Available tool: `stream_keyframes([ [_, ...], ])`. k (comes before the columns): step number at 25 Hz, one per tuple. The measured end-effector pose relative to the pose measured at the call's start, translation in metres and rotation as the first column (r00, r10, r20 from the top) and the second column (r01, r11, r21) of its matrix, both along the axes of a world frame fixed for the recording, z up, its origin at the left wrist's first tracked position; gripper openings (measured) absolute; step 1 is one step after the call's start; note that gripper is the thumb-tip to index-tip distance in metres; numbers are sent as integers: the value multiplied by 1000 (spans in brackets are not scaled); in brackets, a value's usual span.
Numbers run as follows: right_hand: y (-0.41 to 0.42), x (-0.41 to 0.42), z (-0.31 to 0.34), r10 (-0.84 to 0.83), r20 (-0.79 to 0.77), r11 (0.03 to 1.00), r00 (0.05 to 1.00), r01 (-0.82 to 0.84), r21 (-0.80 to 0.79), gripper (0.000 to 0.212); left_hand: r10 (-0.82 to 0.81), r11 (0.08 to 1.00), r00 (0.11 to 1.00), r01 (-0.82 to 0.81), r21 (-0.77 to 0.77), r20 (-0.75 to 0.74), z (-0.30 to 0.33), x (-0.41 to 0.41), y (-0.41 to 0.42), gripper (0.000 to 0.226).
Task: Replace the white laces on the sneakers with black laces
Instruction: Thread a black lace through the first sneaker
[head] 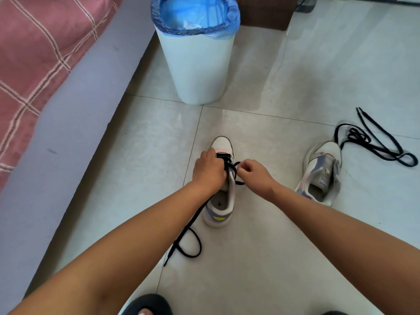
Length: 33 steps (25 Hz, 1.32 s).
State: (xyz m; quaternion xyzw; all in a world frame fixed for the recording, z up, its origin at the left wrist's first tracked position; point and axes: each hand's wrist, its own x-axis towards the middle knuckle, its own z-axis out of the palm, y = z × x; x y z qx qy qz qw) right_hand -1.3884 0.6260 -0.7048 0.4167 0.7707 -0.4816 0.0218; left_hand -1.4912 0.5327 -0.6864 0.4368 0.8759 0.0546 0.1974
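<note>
At frame centre the left hand (pixel 208 170) grips the sneaker (pixel 220 178) over its eyelets, fingers curled round the upper; the right hand (pixel 248 170) pinches the black lace (pixel 188 226). Best to draw each crossing snug and flat, keeping both tails even. The second sneaker (pixel 322 171) waits unlaced at right, its spare lace (pixel 372 142) on the floor (pixel 272 258) beside it.

Bare forearms (pixel 136 235), no sleeves, dark slipper (pixel 145 305)
</note>
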Motion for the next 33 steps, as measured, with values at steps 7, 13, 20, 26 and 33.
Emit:
stream_keyframes([
  [7,-8,2,6,-10,-21,990,1000,7,-144,6,131,979,976,-155,132,173,-10,-1,-13,22],
  [13,-13,10,24,176,76,948,982,-148,-283,39,141,979,976,-162,125,165,-12,-1,-15,22],
  [20,54,13,45,-483,-140,626,864,229,-745,30,84,988,996,-87,128,26,-13,2,-26,23],
  [26,61,25,30,-558,-114,554,822,266,-789,17,-35,988,996,46,149,-77,-11,15,-34,19],
  [33,59,22,24,-568,-111,702,816,410,-583,9,150,978,986,-158,135,73,0,14,-29,27],
])
